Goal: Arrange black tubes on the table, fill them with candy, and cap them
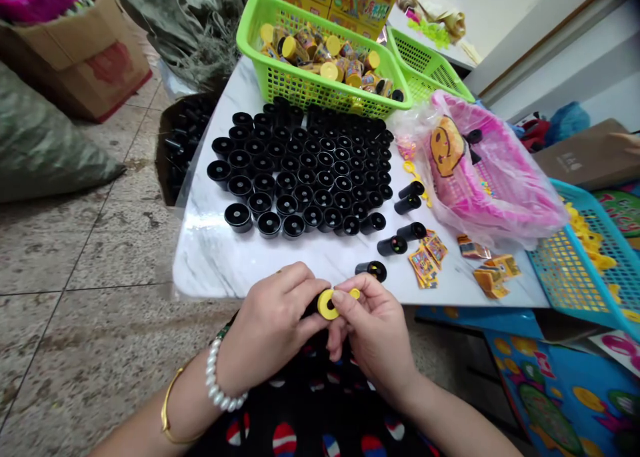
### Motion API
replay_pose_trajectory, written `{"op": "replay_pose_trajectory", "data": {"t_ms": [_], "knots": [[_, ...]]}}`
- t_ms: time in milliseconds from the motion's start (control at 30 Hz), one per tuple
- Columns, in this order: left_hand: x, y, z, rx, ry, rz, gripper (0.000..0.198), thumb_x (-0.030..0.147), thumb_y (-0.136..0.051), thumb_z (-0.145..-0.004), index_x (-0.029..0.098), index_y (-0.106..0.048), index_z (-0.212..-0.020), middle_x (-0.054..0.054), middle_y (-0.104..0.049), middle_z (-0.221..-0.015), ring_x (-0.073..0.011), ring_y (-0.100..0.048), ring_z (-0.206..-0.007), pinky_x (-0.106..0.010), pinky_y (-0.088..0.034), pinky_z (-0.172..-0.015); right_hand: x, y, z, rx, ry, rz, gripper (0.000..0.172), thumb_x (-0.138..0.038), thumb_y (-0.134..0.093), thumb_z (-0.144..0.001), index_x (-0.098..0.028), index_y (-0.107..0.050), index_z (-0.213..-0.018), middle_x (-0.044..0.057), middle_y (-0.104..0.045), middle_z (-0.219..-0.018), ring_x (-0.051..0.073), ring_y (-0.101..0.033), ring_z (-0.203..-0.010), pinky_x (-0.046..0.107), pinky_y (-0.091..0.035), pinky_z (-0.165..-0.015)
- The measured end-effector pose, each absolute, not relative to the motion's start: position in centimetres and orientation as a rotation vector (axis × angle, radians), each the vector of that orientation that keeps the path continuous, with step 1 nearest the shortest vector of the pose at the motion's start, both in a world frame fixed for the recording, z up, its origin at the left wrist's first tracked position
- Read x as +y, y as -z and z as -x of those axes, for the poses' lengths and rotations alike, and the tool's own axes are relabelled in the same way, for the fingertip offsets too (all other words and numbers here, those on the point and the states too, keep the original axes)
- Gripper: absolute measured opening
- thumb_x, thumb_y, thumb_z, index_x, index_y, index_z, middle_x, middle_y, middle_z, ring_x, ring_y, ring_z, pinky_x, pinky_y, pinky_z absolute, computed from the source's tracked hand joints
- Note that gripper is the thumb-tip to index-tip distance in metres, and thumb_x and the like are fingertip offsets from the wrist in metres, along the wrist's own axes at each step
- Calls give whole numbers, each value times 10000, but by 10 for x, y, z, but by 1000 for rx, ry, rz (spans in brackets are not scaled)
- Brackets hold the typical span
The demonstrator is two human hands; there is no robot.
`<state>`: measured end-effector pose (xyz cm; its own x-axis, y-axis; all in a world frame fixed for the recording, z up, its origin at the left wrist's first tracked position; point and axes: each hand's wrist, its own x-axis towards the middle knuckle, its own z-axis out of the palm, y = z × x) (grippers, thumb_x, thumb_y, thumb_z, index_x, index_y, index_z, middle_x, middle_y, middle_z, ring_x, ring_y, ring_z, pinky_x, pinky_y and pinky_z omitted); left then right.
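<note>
My left hand (285, 317) is closed around a small black cup (313, 307), most of which its fingers hide. At the cup's mouth sits a yellow ring-shaped piece (327, 305) with a dark hole in the middle. My right hand (373, 327) pinches at this ring with thumb and fingers. A small round yellow end (355, 293) pokes out between those fingers; whether it is joined to the ring I cannot tell. Just beyond the hands, a black cup (371, 271) lies on its side near the table edge. Several more cups (392, 245) lie to its right.
Rows of upright black cups (293, 183) stand on the white table (215, 263). Behind them is a green basket (330, 87) of yellow-capped packs. At right are small printed packets (425, 263), a pink plastic-lined basket (515, 177) and a blue basket (570, 270) of yellow pieces.
</note>
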<state>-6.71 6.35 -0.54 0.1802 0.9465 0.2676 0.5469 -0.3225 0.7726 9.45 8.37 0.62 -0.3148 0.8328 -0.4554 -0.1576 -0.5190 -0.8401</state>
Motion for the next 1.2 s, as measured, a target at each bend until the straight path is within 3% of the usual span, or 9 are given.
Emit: {"op": "replay_pose_trajectory", "data": {"t_ms": [400, 533, 667, 933, 1067, 1200], "knots": [[63, 3, 66, 1503, -842, -1986, 123, 224, -627, -886, 198, -667, -999, -13, -603, -791, -174, -592, -666, -297, -474, -600, 86, -15, -91, -1138, -1753, 1372, 279, -392, -670, -870, -194, -476, -904, -36, -636, -492, 107, -590, -382, 172, -480, -393], [59, 1, 68, 1464, -847, -1935, 237, 181, -622, -881, 240, -614, -1111, 23, -689, -839, -156, -656, -698, -274, -497, -655, 86, -20, -94, -1195, -1780, 1465, 312, -440, -659, -863, -192, -498, -963, -57, -588, -479, 85, -524, -362, 147, -397, -355], [53, 1, 72, 1461, -954, -1859, 191, 174, -624, -886, 255, -615, -1059, 51, -728, -882, -108, -688, -724, -197, -496, -671, 87, -25, -89, -1239, -1826, 1503, 321, -442, -679, -839, -177, -550, -966, -98, -486, -479, 32, -402, -329, 116, -273, -322], [59, -6, 83, 1637, -1096, -1772, 189, 160, -633, -855, 236, -660, -1026, 50, -711, -740, -94, -646, -572, -181, -474, -568, 107, -25, -67, -1273, -1831, 1384, 240, -369, -687, -831, -179, -548, -877, -91, -519, -519, 20, -422, -339, 107, -288, -326], [54, -11, 85, 1417, -975, -1295, 329, 276, -624, -874, 256, -632, -1202, 57, -660, -642, -81, -560, -442, -157, -416, -410, 110, -23, -67, -1257, -1878, 1387, 263, -383, -686, -828, -186, -529, -908, -100, -523, -518, 23, -414, -319, 107, -285, -314], [52, -9, 77, 1277, -939, -853, 433, 427, -501, -937, 228, -580, -1313, -1, -689, -731, -77, -540, -412, -167, -413, -381, 114, -24, -69, -1262, -2022, 1410, 282, -423, -640, -857, -194, -517, -967, -109, -505, -440, 56, -422, -293, 124, -291, -308]]}}
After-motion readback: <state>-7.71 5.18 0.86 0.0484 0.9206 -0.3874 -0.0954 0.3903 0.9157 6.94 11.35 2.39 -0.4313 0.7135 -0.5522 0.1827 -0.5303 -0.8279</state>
